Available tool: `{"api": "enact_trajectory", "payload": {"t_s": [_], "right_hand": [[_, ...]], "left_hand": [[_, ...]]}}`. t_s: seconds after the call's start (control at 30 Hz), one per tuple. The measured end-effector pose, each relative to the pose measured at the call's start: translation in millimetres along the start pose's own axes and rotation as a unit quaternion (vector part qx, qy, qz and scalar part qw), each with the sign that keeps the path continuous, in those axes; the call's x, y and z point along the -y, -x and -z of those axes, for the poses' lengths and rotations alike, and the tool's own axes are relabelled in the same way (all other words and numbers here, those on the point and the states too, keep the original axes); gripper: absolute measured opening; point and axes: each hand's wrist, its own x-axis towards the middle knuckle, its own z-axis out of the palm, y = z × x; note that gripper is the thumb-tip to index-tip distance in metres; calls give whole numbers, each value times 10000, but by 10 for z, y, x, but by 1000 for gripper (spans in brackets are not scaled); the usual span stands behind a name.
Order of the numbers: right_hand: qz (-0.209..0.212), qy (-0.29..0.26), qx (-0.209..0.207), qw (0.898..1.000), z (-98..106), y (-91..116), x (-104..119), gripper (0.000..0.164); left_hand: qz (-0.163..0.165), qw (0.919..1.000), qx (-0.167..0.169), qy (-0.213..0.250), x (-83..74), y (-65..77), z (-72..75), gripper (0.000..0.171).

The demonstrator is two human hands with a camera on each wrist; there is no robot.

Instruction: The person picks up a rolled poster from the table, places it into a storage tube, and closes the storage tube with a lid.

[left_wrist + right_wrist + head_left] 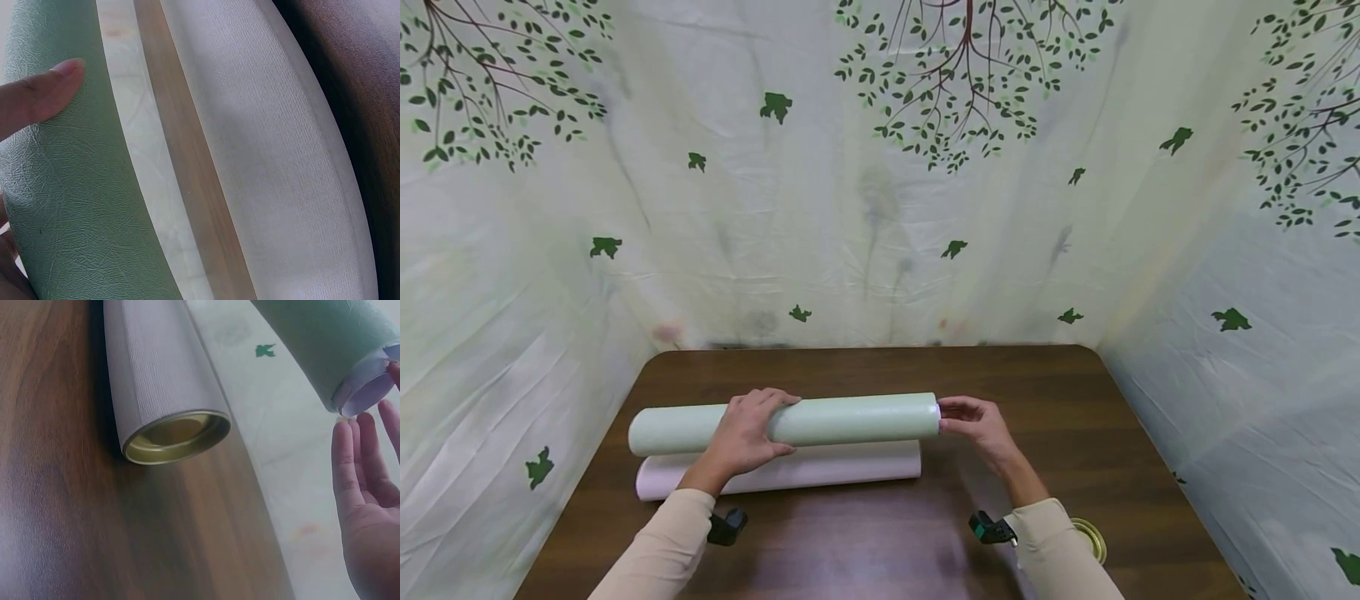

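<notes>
A long pale green roll [857, 419] with a leathery, textured surface is held above the table by my left hand [748, 433], its thumb pressing the near side in the left wrist view. At the roll's right end is my right hand [985, 429], its fingers mostly straight and their tips at the rim. The right wrist view shows this end as hollow, with a pale lavender inside [372, 394]. Just nearer to me, a pale pinkish-white tube [850, 465] lies parallel on the table. Its right end has a gold metal rim [178, 450] and a recessed opening.
A gold ring-shaped lid [1092, 537] lies on the brown wooden table [1135, 467], partly hidden by my right sleeve. Light curtains [880, 250] with printed leaves and birds hang behind the table and at both sides.
</notes>
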Motion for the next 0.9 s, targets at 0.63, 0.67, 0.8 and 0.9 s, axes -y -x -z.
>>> {"api": "enact_trajectory", "payload": {"t_s": [0.63, 0.67, 0.8, 0.9], "right_hand": [[-161, 384, -71, 9991, -96, 4, 27, 37], [-169, 410, -83, 9990, -96, 6, 27, 36], [-154, 513, -125, 9985, -94, 12, 22, 30], [-130, 554, -145, 9983, -94, 16, 21, 29]], "left_hand": [[34, 10000, 12, 28, -3, 3, -37, 66], [29, 10000, 11, 21, -3, 2, -39, 66], [2, 10000, 0, 0, -5, -2, -42, 66], [-14, 10000, -2, -7, -8, 1, -44, 66]]}}
